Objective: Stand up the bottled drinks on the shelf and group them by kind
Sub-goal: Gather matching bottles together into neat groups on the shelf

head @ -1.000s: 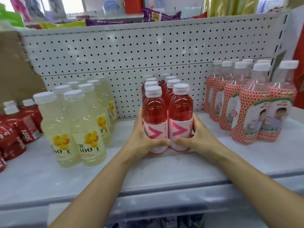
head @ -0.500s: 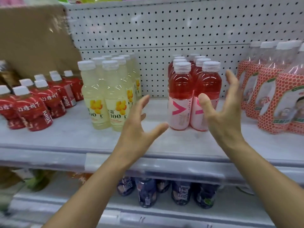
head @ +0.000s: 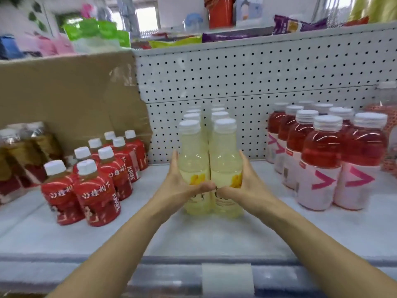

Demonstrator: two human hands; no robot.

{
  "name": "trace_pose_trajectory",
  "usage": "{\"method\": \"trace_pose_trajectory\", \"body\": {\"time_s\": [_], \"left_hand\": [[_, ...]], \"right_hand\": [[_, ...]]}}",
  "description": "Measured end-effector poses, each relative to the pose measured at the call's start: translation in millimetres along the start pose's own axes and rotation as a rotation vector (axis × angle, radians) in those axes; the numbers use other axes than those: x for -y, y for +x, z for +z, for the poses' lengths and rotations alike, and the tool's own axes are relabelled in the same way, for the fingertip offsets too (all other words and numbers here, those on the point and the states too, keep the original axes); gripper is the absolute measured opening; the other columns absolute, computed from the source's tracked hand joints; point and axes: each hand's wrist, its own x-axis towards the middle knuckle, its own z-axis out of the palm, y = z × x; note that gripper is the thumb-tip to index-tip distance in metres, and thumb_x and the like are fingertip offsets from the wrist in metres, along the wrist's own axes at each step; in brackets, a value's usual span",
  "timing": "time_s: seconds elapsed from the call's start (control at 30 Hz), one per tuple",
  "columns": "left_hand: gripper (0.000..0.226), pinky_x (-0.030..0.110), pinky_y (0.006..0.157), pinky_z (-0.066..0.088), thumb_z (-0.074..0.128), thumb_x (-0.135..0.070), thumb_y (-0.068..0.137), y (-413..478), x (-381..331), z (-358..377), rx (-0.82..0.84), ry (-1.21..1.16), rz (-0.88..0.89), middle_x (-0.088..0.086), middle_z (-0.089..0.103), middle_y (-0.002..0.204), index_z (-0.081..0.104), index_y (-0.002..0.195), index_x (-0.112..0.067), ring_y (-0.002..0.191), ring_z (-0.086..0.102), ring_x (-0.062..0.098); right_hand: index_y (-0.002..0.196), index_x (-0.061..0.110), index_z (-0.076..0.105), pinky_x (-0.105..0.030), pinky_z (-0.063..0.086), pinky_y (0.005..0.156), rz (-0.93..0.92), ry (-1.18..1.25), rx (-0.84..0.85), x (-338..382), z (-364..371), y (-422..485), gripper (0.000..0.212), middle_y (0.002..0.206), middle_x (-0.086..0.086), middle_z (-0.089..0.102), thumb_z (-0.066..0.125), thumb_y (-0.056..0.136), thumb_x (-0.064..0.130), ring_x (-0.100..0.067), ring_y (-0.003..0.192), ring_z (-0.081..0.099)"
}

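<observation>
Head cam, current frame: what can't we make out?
Head view: labels of the front yellow bottles, partly covered by the left hand and right hand.
Rear yellow bottles: count hidden behind the front pair.
Brown bottles, left edge: blurred and cut off.
Net-patterned bottle, right edge: cut off, blurred.

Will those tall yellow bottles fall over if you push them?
Probably tippy: the yellow bottles are tall and narrow. Likely heavy, since they look full. The left hand and right hand pressing both sides should steady them.
</observation>
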Motion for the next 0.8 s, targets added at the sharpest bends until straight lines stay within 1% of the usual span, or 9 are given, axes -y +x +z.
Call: {"method": "trace_pose_trajectory", "body": {"time_s": [0.1, 0.2, 0.3, 0.37, 0.43, 0.5, 0.6, 0.73, 0.8], "left_hand": [[0.113, 0.053, 0.103, 0.048, 0.094, -0.043, 0.057, 14.5, 4.8, -3.2, 0.112, -0.064, 0.07, 0.003, 0.063, 0.133, 0.03, 0.147, -0.02, 0.123, 0.062, 0.022], [0.115, 0.056, 0.105, 0.044, 0.095, -0.037, 0.058, 19.3, 8.5, -4.6, 0.162, -0.145, 0.106, 0.006, 0.06, 0.137, 0.026, 0.149, -0.02, 0.127, 0.058, 0.026], [0.119, 0.044, 0.1, 0.051, 0.09, -0.059, 0.051, 16.9, 6.3, -6.2, 0.152, -0.219, 0.062, -0.001, 0.063, 0.135, 0.029, 0.148, -0.028, 0.124, 0.061, 0.019], [0.097, 0.044, 0.106, 0.046, 0.064, -0.082, 0.064, 20.6, -0.3, -9.8, 0.179, -0.261, 0.044, -0.007, 0.06, 0.139, 0.038, 0.146, -0.038, 0.129, 0.056, 0.015], [0.075, 0.05, 0.118, 0.029, 0.027, -0.091, 0.074, 34.1, -8.7, -16.8, 0.167, -0.28, 0.001, -0.015, 0.052, 0.147, 0.051, 0.135, -0.054, 0.14, 0.043, 0.012], [0.097, 0.053, 0.122, 0.015, 0.02, -0.101, 0.063, 56.4, -14.3, -27.2, 0.107, -0.28, -0.078, -0.015, 0.034, 0.158, 0.04, 0.144, -0.052, 0.148, 0.028, 0.012], [0.117, 0.051, 0.124, 0.008, 0.019, -0.102, 0.059, 93.2, -40.2, -39.8, 0.079, -0.254, -0.126, -0.012, 0.013, 0.166, 0.014, 0.158, -0.038, 0.153, 0.013, 0.014], [0.097, 0.053, 0.122, 0.015, 0.016, -0.086, 0.081, 135.4, -74.9, -55.3, -0.032, -0.223, -0.208, 0.001, 0.02, 0.165, 0.018, 0.159, -0.028, 0.151, 0.018, 0.026], [0.097, 0.056, 0.12, 0.018, 0.018, -0.086, 0.082, 153.8, -83.2, -59.6, -0.032, -0.188, -0.275, 0.004, 0.023, 0.164, 0.019, 0.159, -0.027, 0.15, 0.02, 0.031]], "right_hand": [[0.154, 0.033, 0.014, -0.026, 0.054, 0.091, 0.011, 0.016, -0.066, -6.1, 7.4, 13.3, 0.108, 0.12, 0.014, 0.064, 0.076, 0.07, 0.005, 0.003, 0.101, 0.065], [0.15, 0.024, 0.025, -0.016, 0.055, 0.075, 0.006, 0.036, -0.129, -6.6, 9.7, 19.4, 0.096, 0.112, 0.009, 0.066, 0.072, 0.072, -0.009, 0.004, 0.093, 0.067], [0.148, 0.024, 0.029, -0.017, 0.055, 0.073, 0.018, 0.063, -0.133, -10.7, 10.3, 19.8, 0.092, 0.109, 0.008, 0.068, 0.072, 0.073, -0.011, 0.003, 0.092, 0.068], [0.149, 0.03, 0.03, -0.028, 0.055, 0.088, 0.024, 0.064, -0.108, -10.5, 6.1, 19.7, 0.092, 0.116, 0.012, 0.069, 0.079, 0.074, 0.012, -0.001, 0.104, 0.067], [0.151, 0.038, 0.027, -0.043, 0.044, 0.106, 0.033, 0.099, -0.085, -4.4, -1.9, 23.7, 0.094, 0.138, 0.016, 0.057, 0.077, 0.073, 0.052, -0.006, 0.126, 0.055], [0.153, 0.04, 0.025, -0.05, 0.029, 0.117, 0.029, 0.148, -0.105, 3.7, -14.7, 36.4, 0.094, 0.154, 0.016, 0.039, 0.056, 0.074, 0.081, -0.006, 0.141, 0.038], [0.155, 0.032, 0.026, -0.052, 0.024, 0.119, 0.073, 0.164, -0.184, 30.8, -35.0, 69.4, 0.098, 0.161, 0.011, 0.029, 0.035, 0.076, 0.089, -0.01, 0.146, 0.029], [0.151, 0.028, 0.036, -0.059, 0.033, 0.112, 0.232, 0.134, -0.213, 70.3, -57.6, 120.7, 0.089, 0.157, -0.002, 0.035, 0.024, 0.082, 0.083, -0.028, 0.14, 0.038], [0.151, 0.027, 0.038, -0.062, 0.035, 0.109, 0.296, 0.106, -0.19, 81.7, -64.5, 144.8, 0.086, 0.156, -0.008, 0.035, 0.021, 0.086, 0.081, -0.036, 0.138, 0.039]]}}
